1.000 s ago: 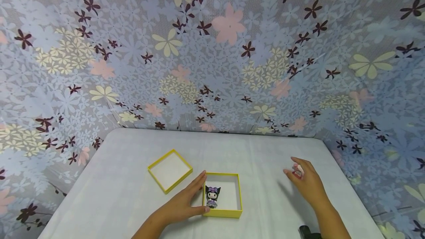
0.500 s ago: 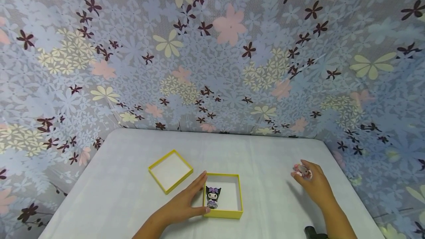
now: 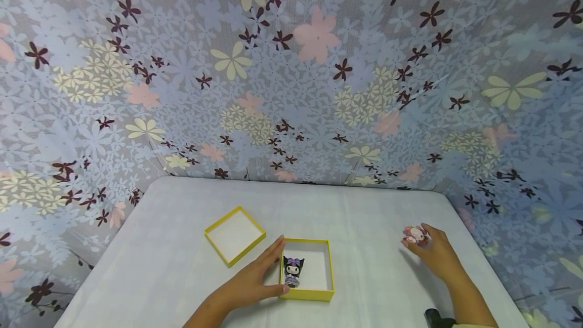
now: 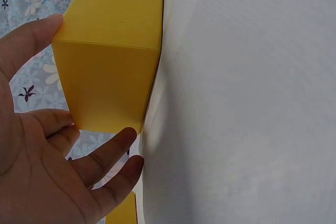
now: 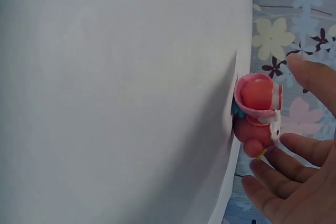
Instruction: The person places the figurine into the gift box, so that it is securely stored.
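In the head view, a yellow-edged white box (image 3: 309, 295) holds a black and purple figurine (image 3: 293, 272) against its left side. The left hand (image 3: 248, 282) spans that side, thumb at the near corner and fingertips at the far one. Seen from the left wrist, the extended fingers of the left hand (image 4: 50, 156) touch the yellow box (image 4: 107, 82). Over at the right, a pink and white figurine (image 3: 415, 235) lies at the fingertips of the right hand (image 3: 439, 255). The right wrist view has the pink figurine (image 5: 255, 121) on the cloth, the right hand (image 5: 299, 169) spread beside it, thumb apart from it.
A second shallow yellow-edged white tray or lid (image 3: 234, 237) lies turned at an angle, left of and behind the box. White cloth (image 3: 364, 247) covers the table, with flowered fabric (image 3: 291, 90) rising behind. A black object (image 3: 437, 319) is at the right wrist.
The right hand has shifted slightly right and nearer, and its fingers have opened away from the pink figurine, which shows more fully and is turned differently. The left hand and box keep their places.
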Demonstrator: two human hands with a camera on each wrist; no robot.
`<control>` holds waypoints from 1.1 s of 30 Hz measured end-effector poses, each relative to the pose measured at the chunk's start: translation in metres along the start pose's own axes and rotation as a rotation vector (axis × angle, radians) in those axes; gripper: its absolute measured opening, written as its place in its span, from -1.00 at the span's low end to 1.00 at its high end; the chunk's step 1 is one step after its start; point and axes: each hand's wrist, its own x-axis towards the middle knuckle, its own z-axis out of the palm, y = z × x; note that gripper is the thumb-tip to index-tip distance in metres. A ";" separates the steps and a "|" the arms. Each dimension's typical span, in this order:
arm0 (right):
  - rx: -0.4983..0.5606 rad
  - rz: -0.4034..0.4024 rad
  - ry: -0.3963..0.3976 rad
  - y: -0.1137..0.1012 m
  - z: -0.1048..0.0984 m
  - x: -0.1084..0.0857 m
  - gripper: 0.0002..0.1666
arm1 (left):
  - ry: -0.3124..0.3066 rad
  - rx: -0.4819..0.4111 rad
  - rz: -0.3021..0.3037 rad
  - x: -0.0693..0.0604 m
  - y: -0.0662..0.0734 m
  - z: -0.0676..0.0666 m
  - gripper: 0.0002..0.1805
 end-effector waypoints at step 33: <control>0.009 -0.103 0.036 0.010 0.001 0.007 -0.09 | -0.001 -0.004 0.006 0.003 -0.002 0.000 0.12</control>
